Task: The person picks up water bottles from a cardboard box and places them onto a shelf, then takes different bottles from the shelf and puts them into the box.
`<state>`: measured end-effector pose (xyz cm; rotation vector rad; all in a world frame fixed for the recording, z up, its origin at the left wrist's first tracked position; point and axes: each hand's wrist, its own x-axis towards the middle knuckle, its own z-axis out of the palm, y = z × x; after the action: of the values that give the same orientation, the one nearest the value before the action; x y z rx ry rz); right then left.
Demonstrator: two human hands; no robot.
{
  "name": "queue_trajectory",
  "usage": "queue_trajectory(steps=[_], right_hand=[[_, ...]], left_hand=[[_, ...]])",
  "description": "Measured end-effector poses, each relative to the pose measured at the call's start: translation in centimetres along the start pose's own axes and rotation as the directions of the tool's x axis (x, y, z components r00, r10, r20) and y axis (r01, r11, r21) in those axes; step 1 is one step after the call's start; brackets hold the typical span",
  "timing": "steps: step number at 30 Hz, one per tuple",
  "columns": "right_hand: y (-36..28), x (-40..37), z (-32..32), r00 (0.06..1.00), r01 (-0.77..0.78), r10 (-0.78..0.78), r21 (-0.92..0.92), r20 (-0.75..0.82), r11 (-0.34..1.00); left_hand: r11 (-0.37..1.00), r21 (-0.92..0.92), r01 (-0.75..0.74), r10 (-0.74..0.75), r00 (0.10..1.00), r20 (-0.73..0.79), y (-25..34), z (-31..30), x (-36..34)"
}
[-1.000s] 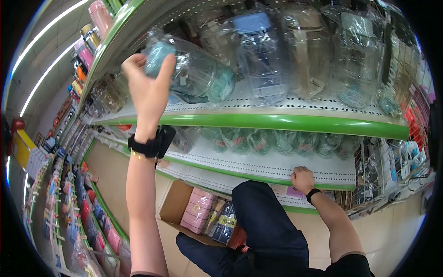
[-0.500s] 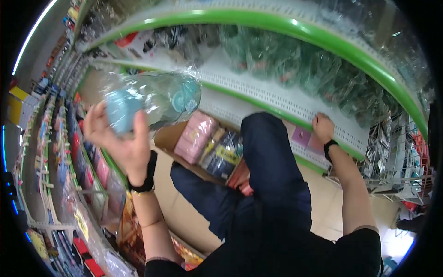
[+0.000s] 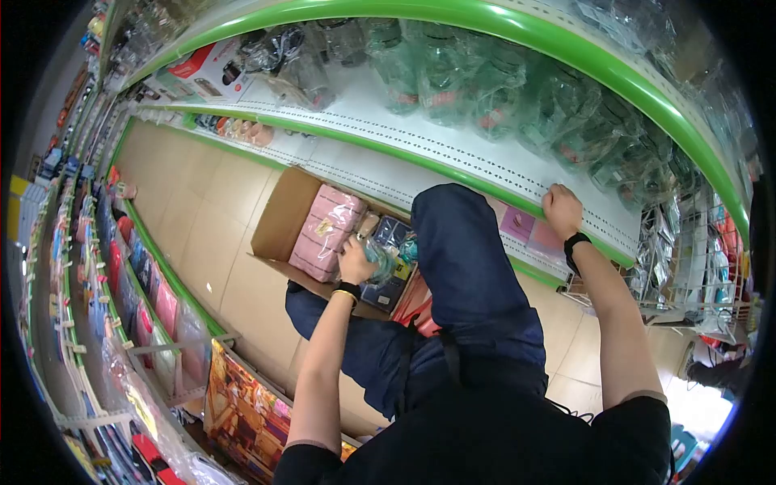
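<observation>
My left hand (image 3: 356, 260) is down in an open cardboard box (image 3: 279, 212), its fingers wrapped round a clear, blue-green wrapped bottle (image 3: 383, 265). Beside that hand lie a pink wrapped bundle (image 3: 326, 233) and dark blue packages (image 3: 391, 231) with yellow print, partly hidden by the bottle. My right hand (image 3: 563, 212) rests on the green front edge of the shelf (image 3: 517, 199), fingers bent over the white perforated surface. Whether it grips the edge is hard to tell. Just below it is a purple card (image 3: 517, 223).
Green-tinted wrapped bottles (image 3: 495, 97) stand in a row on the shelf, under a higher green shelf edge (image 3: 517, 14). Packed shelves run along the left. A wire rack (image 3: 687, 275) stands at the right. My bent knees flank the box.
My left hand has swung down and right from the raised position at the left, carrying the wrapped bottle into the box. My right hand has stayed at the shelf edge.
</observation>
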<state>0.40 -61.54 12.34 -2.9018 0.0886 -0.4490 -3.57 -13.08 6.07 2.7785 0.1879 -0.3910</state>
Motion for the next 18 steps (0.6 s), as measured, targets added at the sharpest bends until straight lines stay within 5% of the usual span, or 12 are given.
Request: queue_trajectory(steps=[2,8,11,13,15,17,18], right_hand=[[0.0,-0.2,-0.1,1.0,-0.005,0.005,-0.005,-0.003,1.0],[-0.2,0.0,-0.3,1.0,-0.005,0.005,0.015,-0.001,1.0],[-0.3,-0.2,-0.3,1.0,-0.017,0.017,0.014,0.003,1.0],[-0.3,0.0,-0.2,1.0,-0.031,0.031,0.003,-0.003,1.0],[-0.2,-0.1,-0.3,1.0,-0.001,0.001,0.049,-0.011,0.999],[0.0,0.0,-0.1,1.0,-0.001,0.003,0.036,-0.031,0.999],[0.0,-0.1,-0.2,1.0,0.002,-0.002,0.037,-0.017,0.999]], left_hand=[[0.982,0.189,0.007,-0.03,0.993,0.118,0.6,2.7,0.8],[0.928,0.373,0.01,-0.147,0.929,0.339,2.3,8.0,1.4],[0.969,0.202,0.145,-0.213,0.902,0.375,1.9,10.5,1.3],[0.933,0.36,0.01,-0.172,0.891,0.421,2.5,11.2,0.8],[0.977,0.213,-0.03,-0.057,0.92,0.389,1.6,12.8,0.5],[0.997,0.078,-0.008,-0.013,0.963,0.271,-6.0,24.5,3.5],[0.994,0.111,-0.001,-0.039,0.934,0.356,-3.8,21.4,2.9]])
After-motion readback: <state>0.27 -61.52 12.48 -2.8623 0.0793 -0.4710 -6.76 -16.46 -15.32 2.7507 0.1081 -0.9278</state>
